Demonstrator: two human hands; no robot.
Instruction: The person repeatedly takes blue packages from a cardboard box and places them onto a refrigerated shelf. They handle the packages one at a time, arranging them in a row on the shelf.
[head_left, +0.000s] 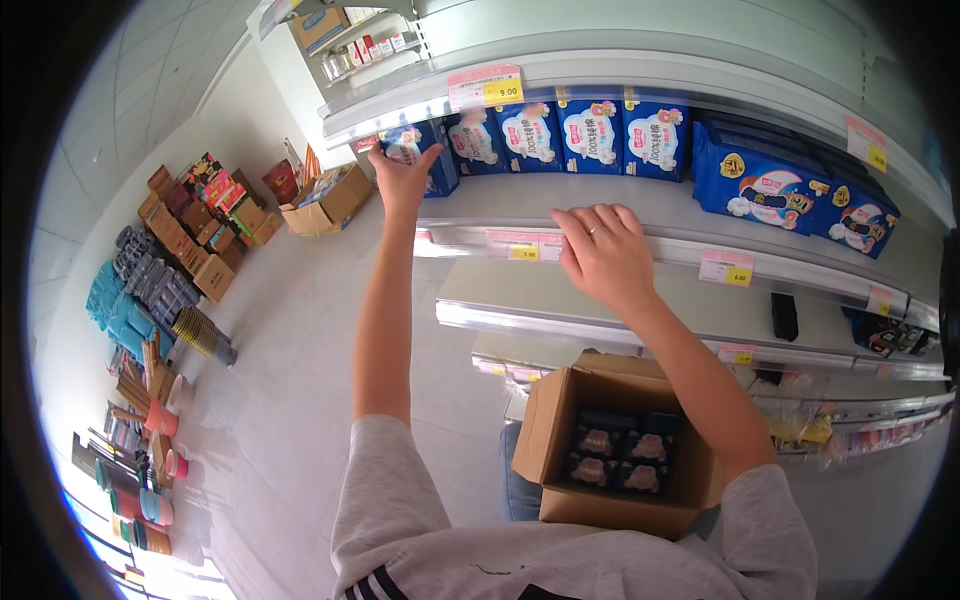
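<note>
At the left end of the shelf, my left hand (405, 166) grips a blue printed pack (444, 161), thumb and fingers around its front. It stands upright beside a row of similar blue packs (592, 135) with white cloud-shaped panels. My right hand (611, 251), wearing a ring, rests on the front edge of that shelf (465, 238) with nothing visible held. An open cardboard box (544, 427) sits at my lap, below my right forearm. Several dark blue packs (619, 457) with pinkish print lie inside it.
Larger blue packs (772, 187) fill the shelf's right side. Price tags (727, 268) line the shelf edges. A black item (784, 316) is on the lower shelf (540, 300). Stacked cartons (202, 225), an open carton (330, 199) and buckets (156, 507) stand on the floor to the left.
</note>
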